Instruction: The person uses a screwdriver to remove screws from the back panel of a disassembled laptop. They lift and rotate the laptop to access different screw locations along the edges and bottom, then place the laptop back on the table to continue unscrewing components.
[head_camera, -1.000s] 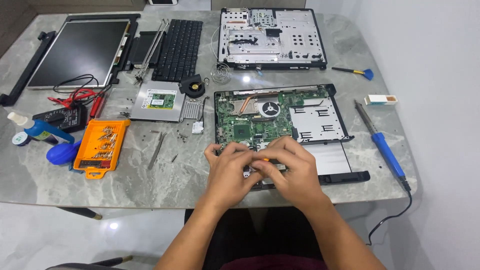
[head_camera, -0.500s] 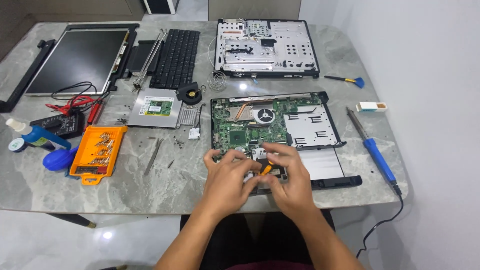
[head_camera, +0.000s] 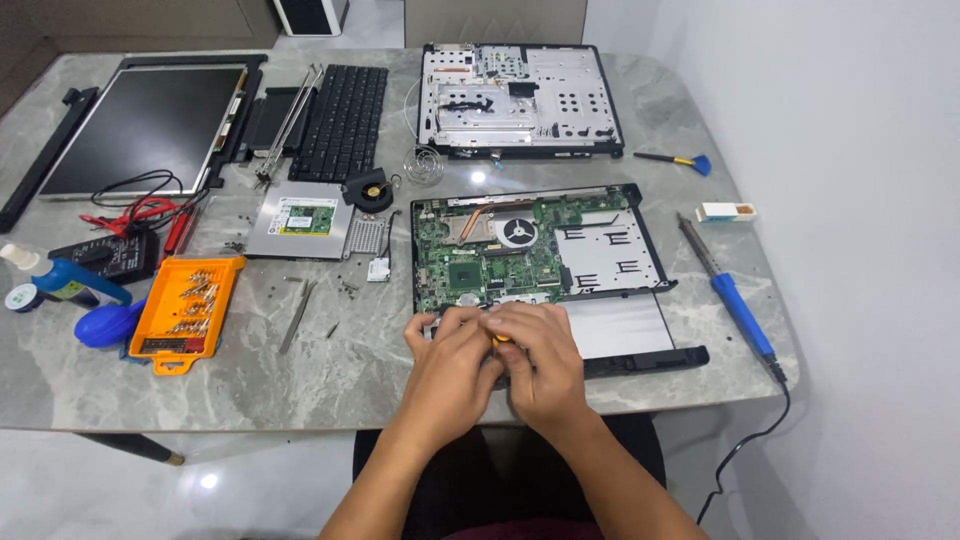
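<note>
Our left hand (head_camera: 452, 352) and right hand (head_camera: 537, 352) meet at the near edge of the surface (head_camera: 330, 385), fingers curled close around a small orange-tipped tool (head_camera: 497, 339) pinched between them; we cannot tell which hand bears the grip. They press together over the near left corner of the opened laptop base (head_camera: 610, 325), probably to steady fine work there. Its green board (head_camera: 480, 255) and fan (head_camera: 518, 232) lie bare just beyond our knuckles. Left of us, tweezers (head_camera: 297, 316) and an orange bit case (head_camera: 185, 310) sit within easy reach. A blue soldering iron (head_camera: 735, 295) lies along the right edge, clear of the work. Keyboard (head_camera: 340, 120), screen (head_camera: 140, 125) and metal cover (head_camera: 520, 100) rest along the far edge, set aside.
</note>
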